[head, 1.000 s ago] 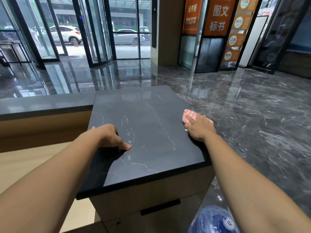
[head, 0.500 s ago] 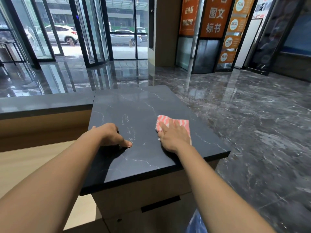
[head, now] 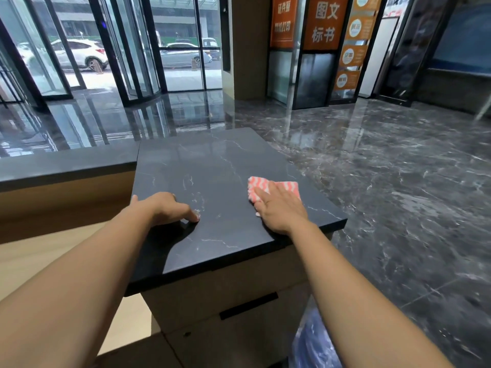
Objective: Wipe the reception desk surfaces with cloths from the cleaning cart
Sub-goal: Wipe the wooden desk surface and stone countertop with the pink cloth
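The cloth (head: 281, 185) lies on the right part of the dark veined surface (head: 212, 160), close to its right edge. It is folded into a flat rectangle, and its long axis goes roughly from left to right. It has wavy stripes in coral pink and white. The right hand (head: 279, 211) presses on the near half of the cloth. Its grip is flat, with straight fingers held close together and pointing far and a little left. The left hand (head: 164, 208) rests on the left part of the surface, well apart from the cloth. Its grip is loosely bent and holds nothing, and one fingertip touches the stone.
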`<state>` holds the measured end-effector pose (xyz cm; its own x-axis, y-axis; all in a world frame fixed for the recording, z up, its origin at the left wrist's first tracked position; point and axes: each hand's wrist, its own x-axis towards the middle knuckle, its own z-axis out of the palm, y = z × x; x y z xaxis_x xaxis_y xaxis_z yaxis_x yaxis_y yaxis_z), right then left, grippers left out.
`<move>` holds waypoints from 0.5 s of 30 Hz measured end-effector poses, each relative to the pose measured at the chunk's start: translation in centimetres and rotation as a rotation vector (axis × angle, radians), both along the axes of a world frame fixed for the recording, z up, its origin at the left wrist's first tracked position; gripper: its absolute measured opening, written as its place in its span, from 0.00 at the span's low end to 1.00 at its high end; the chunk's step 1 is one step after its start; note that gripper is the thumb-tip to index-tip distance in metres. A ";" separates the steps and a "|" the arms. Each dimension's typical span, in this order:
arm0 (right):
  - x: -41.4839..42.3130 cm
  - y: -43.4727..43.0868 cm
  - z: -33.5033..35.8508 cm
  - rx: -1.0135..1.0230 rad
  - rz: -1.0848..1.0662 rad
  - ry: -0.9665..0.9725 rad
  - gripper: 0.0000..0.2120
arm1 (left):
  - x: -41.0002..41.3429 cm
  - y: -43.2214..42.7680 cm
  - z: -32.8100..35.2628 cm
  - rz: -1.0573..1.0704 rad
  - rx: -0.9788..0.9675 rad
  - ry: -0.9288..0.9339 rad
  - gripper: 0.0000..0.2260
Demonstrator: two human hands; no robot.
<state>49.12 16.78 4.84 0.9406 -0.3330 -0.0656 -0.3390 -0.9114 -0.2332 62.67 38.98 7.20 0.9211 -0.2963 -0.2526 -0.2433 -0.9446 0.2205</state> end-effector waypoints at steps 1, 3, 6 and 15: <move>-0.7 -1.7 0.1 -0.002 -0.049 0.014 0.24 | 0.0 0.0 0.0 -0.008 0.001 -0.005 0.34; -1.6 -4.6 0.2 -0.013 -0.113 0.033 0.24 | -0.3 0.1 0.1 -0.024 0.018 -0.016 0.37; -2.3 -6.8 0.1 -0.023 -0.139 0.052 0.24 | -1.0 0.3 0.4 -0.040 0.056 -0.044 0.36; -2.8 -2.0 -0.5 -0.051 -0.143 0.015 0.25 | -5.1 -1.3 -0.4 -0.177 -0.082 -0.281 0.28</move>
